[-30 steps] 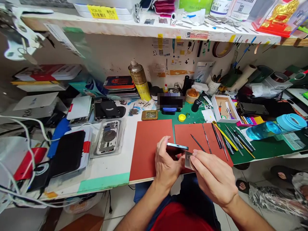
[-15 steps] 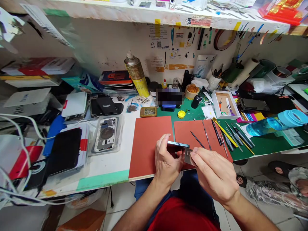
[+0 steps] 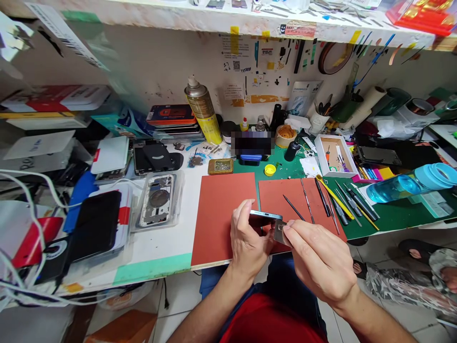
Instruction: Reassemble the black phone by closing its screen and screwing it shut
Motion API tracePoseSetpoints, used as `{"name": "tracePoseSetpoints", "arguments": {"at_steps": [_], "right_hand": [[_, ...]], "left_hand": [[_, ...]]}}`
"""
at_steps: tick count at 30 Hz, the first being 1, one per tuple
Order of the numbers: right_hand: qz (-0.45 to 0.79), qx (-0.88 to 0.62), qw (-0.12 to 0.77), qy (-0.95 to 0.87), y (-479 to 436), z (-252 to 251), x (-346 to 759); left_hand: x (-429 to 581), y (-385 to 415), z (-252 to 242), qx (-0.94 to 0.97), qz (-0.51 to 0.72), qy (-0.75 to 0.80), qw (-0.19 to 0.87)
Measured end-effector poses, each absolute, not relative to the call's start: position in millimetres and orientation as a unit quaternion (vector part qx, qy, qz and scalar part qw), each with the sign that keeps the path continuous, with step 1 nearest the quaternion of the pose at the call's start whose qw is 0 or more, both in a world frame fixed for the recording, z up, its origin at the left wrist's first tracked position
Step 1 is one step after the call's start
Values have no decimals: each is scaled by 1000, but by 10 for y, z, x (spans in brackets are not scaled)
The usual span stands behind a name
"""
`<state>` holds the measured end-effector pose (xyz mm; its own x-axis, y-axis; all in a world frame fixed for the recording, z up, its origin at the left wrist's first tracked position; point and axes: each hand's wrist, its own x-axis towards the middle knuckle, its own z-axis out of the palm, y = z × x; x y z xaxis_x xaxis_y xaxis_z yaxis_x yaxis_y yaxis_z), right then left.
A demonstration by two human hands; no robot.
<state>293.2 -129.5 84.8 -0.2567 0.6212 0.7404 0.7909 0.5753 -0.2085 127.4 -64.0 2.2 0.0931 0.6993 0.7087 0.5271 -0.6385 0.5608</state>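
Observation:
My left hand (image 3: pixel 248 238) is closed around a phone (image 3: pixel 266 216), whose bluish edge with the charging port faces up toward me. Between the thumb and fingers of my right hand (image 3: pixel 319 255) is a thin grey metal blade (image 3: pixel 280 232). The blade's far end meets the phone's right corner; whether it enters a seam there I cannot tell. Both hands are above the front edge of the reddish-brown mats (image 3: pixel 224 205). Behind them on the right mat lie a dark thin tool (image 3: pixel 293 207) and a metal pick (image 3: pixel 307 200).
On the left, an opened phone housing (image 3: pixel 157 200) sits in a clear tray, near a black phone (image 3: pixel 96 224). Tweezers and a yellow brush (image 3: pixel 335 197) lie right, with a blue bottle (image 3: pixel 400 183) beyond. A spray can (image 3: pixel 203 112) stands behind. Another person's leg (image 3: pixel 396 286) shows at right.
Almost nothing differs. The view has shifted very slightly, while both hands keep the same hold on the phone and the blade.

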Motion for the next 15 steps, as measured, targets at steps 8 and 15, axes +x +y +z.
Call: {"name": "tracePoseSetpoints", "arguments": {"at_steps": [8,15], "right_hand": [[-126,-458,378,-794,-1273,919,2937],[-116,-443,366,-810,-1243,914,2942]], "left_hand": [[1293,-619,34,732,530,420,83],[1328,-638,6,733,526,423,80]]}}
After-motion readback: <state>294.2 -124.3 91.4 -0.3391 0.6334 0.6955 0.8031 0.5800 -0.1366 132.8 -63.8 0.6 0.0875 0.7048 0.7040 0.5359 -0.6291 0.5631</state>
